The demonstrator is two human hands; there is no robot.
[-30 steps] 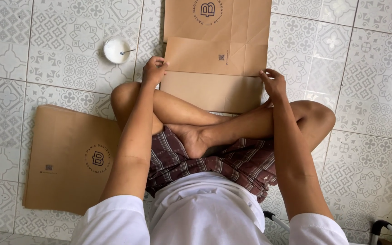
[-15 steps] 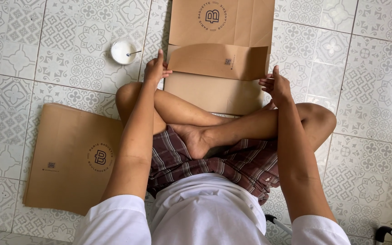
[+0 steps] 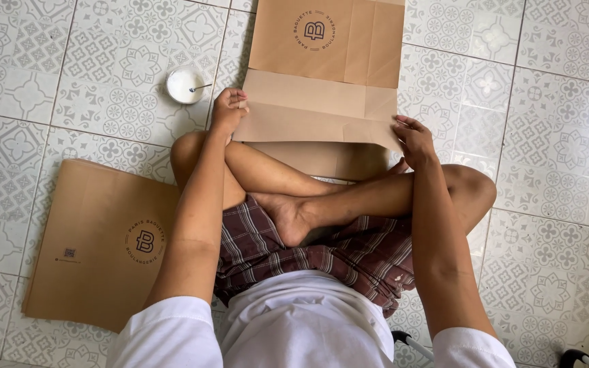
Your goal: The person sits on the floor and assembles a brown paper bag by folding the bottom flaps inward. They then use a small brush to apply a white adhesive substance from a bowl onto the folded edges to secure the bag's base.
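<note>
A small white bowl (image 3: pixel 185 84) with a thin stick in it sits upper left on the patterned tile floor (image 3: pixel 49 88). A stack of flat brown paper bags (image 3: pixel 100 245) lies lower left.

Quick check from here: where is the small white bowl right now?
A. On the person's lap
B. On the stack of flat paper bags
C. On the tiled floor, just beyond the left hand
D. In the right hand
C: the small white bowl sits on the tiled floor, apart from the left hand, which pinches the folded paper bag.

light: soft, even daylight | shadows: faint | focus: sharp | glare: none
</note>
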